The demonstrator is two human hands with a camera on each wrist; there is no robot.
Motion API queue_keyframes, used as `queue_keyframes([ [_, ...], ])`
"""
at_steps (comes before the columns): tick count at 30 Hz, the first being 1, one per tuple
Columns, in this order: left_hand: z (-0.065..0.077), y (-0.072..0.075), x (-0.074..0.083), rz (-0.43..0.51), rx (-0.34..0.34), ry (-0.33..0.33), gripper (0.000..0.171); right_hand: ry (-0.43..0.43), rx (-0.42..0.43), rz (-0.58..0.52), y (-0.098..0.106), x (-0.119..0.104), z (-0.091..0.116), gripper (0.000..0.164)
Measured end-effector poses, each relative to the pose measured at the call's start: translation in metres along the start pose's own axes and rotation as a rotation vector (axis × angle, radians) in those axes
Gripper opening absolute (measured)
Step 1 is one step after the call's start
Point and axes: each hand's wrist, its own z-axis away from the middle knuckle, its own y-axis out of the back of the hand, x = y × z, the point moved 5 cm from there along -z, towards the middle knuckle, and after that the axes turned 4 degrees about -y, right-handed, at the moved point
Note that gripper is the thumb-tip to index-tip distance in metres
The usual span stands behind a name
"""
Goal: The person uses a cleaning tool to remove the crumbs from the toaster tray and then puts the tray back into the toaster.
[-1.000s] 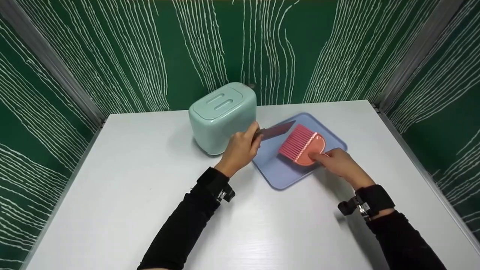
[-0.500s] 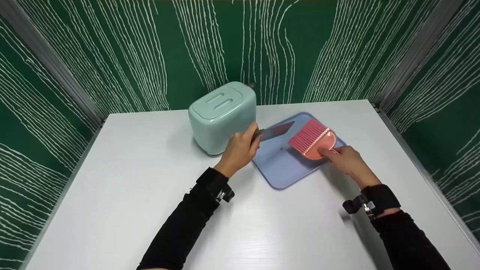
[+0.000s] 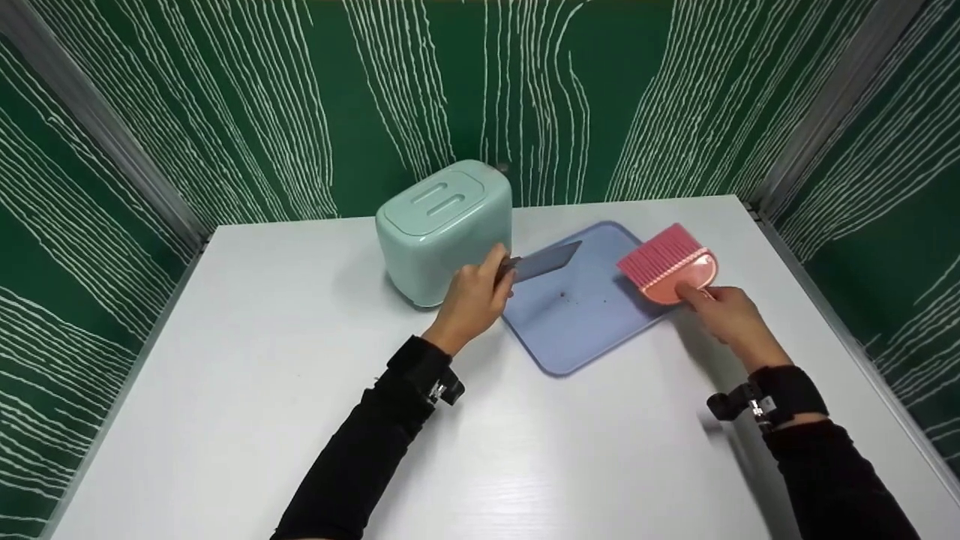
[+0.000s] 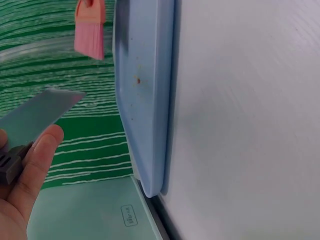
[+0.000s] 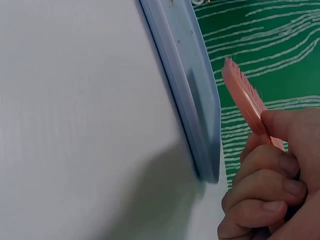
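In the head view my left hand (image 3: 474,300) grips the dark handle of a knife (image 3: 546,261). Its broad, angled blade hovers over the left part of a blue tray (image 3: 570,337). My right hand (image 3: 739,322) holds a pink hand brush (image 3: 671,266), thumb pressed on its orange base. The brush is above the tray's right edge, bristles pointing up and left; the right wrist view shows the brush (image 5: 245,97) edge-on, apart from the tray. Several small crumbs (image 4: 138,80) lie on the tray in the left wrist view. Most of the knife handle is hidden by the fingers.
A mint-green toaster (image 3: 442,232) stands left of the tray, close behind my left hand. Everything rests on a white table (image 3: 300,375). Green walls (image 3: 525,97) with white wavy lines enclose its back and sides.
My right hand has carried the brush right and slightly up, from over the tray's middle to its right edge. Crumbs beneath it have come into view. My left hand and the knife barely moved.
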Motion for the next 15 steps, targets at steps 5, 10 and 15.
queue_keyframes([
  [5, 0.002, 0.001, -0.003, -0.002, -0.005, 0.018, 0.013, -0.021, 0.024, -0.084, 0.015, 0.014, -0.002, 0.055],
  [10, 0.004, 0.0, -0.006, 0.011, -0.011, 0.044, 0.013, -0.081, 0.027, -0.167, 0.029, 0.032, -0.006, 0.039],
  [15, 0.004, -0.001, -0.007, 0.024, -0.01, 0.051, 0.012, -0.15, 0.057, -0.172, 0.039, 0.051, -0.011, 0.035],
])
